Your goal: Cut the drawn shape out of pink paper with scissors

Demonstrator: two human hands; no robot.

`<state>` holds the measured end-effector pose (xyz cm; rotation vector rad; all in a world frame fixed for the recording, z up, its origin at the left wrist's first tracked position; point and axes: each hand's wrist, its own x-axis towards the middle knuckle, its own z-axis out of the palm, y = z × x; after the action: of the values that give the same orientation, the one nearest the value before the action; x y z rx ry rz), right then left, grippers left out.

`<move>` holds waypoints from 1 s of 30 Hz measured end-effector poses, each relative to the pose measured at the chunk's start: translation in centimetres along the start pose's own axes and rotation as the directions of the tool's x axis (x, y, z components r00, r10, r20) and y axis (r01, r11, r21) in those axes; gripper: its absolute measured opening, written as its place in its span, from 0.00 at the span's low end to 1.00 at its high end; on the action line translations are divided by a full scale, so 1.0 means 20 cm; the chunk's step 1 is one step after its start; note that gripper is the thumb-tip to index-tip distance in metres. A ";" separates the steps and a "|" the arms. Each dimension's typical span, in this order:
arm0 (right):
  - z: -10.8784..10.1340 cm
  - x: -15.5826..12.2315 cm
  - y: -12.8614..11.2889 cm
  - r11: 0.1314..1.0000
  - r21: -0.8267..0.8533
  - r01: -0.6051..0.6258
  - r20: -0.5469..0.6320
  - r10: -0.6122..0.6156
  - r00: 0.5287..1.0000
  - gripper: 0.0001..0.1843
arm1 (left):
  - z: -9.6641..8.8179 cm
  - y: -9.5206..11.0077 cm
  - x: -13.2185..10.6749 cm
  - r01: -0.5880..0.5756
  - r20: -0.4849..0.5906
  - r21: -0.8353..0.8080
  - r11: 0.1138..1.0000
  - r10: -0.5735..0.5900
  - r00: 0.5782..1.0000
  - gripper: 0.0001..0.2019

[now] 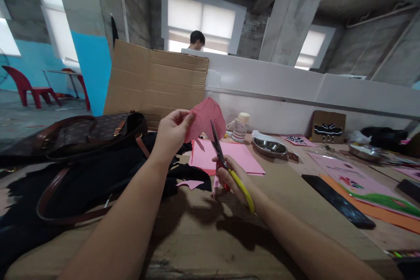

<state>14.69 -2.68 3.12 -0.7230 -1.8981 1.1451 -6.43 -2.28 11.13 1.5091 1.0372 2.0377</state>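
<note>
My left hand [175,129] pinches the left edge of a piece of pink paper [205,116], holding it up above the table. Curved lines are drawn on the paper and its outline is partly cut. In my right hand [234,175] is a pair of scissors [241,190] with yellow and red handles, gripped through the loops. Its blades point up and lie against the paper's lower right part; how far apart they are is hard to see. Below, pink sheets [236,157] lie on the table, and a pink scrap [190,184] rests on black cloth.
At left lie a brown handbag [95,135] and black cloth [131,188]. Behind stand a cardboard panel [157,81], a bottle [240,127] and a metal bowl [269,148]. To the right are a black phone-like slab [337,200] and a decorated pink sheet [364,179]. A person [197,40] is beyond the partition.
</note>
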 end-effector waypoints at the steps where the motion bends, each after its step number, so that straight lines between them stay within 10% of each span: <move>1: 0.00 0.00 0.00 1.000 -0.011 0.005 -0.002 -0.005 1.000 0.31 | 0.00 0.00 0.00 0.003 0.000 -0.004 1.000 -0.003 1.000 0.15; 30: -0.01 -0.01 0.00 1.000 -0.011 -0.009 -0.013 0.009 1.000 0.30 | -0.01 -0.01 0.01 0.004 -0.006 0.013 1.000 -0.004 1.000 0.18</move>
<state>14.89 -2.77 3.19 -0.7442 -1.8934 1.1343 -6.67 -1.98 11.05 1.5075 1.0567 2.0377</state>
